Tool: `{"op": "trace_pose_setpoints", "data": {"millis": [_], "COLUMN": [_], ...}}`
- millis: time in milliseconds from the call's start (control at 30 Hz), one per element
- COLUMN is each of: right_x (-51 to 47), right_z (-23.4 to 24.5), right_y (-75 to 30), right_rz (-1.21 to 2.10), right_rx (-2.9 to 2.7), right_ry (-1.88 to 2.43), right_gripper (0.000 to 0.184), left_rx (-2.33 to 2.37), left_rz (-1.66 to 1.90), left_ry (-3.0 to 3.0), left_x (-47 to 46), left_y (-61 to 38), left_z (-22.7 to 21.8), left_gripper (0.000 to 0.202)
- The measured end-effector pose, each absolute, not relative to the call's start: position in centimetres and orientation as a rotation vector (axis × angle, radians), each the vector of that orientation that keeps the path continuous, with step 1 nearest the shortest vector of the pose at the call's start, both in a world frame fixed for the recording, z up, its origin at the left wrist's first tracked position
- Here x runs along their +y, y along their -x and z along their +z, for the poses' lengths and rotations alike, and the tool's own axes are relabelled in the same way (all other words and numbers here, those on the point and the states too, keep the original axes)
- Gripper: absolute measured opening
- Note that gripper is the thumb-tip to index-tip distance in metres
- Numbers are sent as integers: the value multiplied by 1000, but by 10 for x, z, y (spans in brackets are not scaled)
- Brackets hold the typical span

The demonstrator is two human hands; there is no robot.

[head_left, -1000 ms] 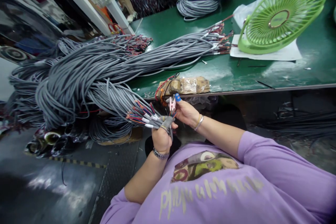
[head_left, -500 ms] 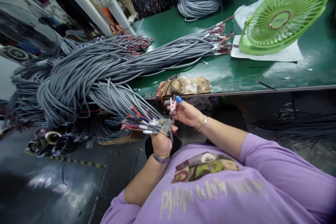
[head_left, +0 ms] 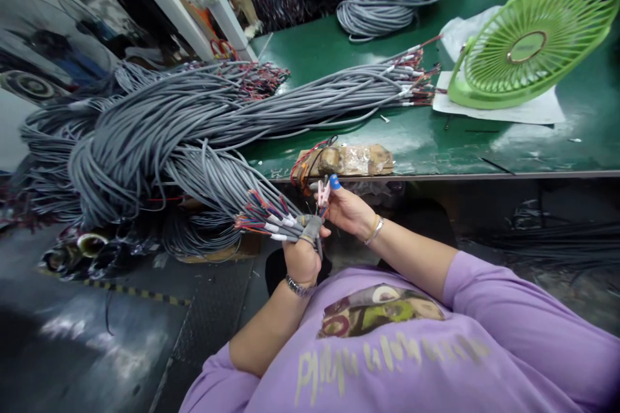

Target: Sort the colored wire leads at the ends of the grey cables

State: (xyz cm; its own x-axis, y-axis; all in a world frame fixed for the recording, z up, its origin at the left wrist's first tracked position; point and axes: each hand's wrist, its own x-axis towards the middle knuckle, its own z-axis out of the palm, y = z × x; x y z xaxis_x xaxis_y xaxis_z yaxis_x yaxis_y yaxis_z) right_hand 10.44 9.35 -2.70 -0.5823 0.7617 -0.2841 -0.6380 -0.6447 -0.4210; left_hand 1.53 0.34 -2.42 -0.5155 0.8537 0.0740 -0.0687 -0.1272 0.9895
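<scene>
My left hand (head_left: 303, 261) is closed around the ends of several grey cables (head_left: 261, 190). Their coloured wire ends (head_left: 259, 211) and white sleeves fan out to the left of it. A grey wrap (head_left: 310, 228) lies over the cables at my left fingers; whether it is tape or a finger cover cannot be told. My right hand (head_left: 352, 211), with blue tape on one fingertip, pinches a small pale pink clip (head_left: 323, 192) just above the left hand. Thin coloured wires run below the clip, partly hidden by the fingers.
A large heap of grey cables (head_left: 140, 122) spreads over the left of the green table (head_left: 421, 139). At its front edge lies a taped wooden block (head_left: 358, 159) with wires. A green fan (head_left: 527, 45) stands on paper at right; a cable coil (head_left: 392, 3) lies behind.
The view has shifted slightly, so most things sit a little further right and lower. Both hands keep their holds, close together, with little visible movement.
</scene>
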Motion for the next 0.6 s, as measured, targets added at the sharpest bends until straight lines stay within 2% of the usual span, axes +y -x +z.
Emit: {"op": "trace_pose_setpoints", "data": {"millis": [333, 600], "right_x": [93, 89], "right_z": [-21, -25], "right_y": [-101, -107], "right_rz": [2186, 2266], "right_rx": [-338, -366], "right_ry": [613, 569], "right_gripper": [41, 50], "left_rx": [1486, 1482], "left_rz": [1712, 1695], "left_ry": [-946, -965], "left_x": [6, 0], "left_y": [-15, -13], "left_z": [-30, -29], "left_gripper": [25, 25]}}
